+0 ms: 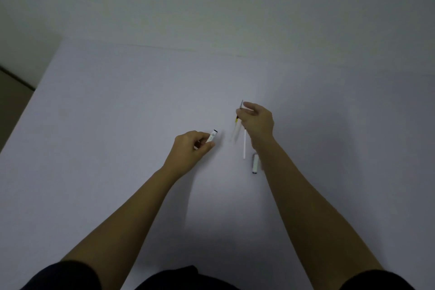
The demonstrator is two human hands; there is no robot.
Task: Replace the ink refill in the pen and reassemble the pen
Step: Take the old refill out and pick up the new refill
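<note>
My left hand [191, 147] grips a short white pen barrel [211, 136] with a dark end that points up and to the right. My right hand [257, 122] pinches a thin ink refill [238, 122] near its tip; the refill hangs slightly blurred above the table, tip pointing away from me. A second thin white refill [244, 146] lies on the table just below my right hand. A small white pen cap [255, 163] with a dark end rests on the table beside my right wrist.
The white table [117, 125] meets a pale wall at its far edge. Its left edge runs diagonally, with dark floor [14, 101] beyond. My dark clothing shows at the bottom of the view.
</note>
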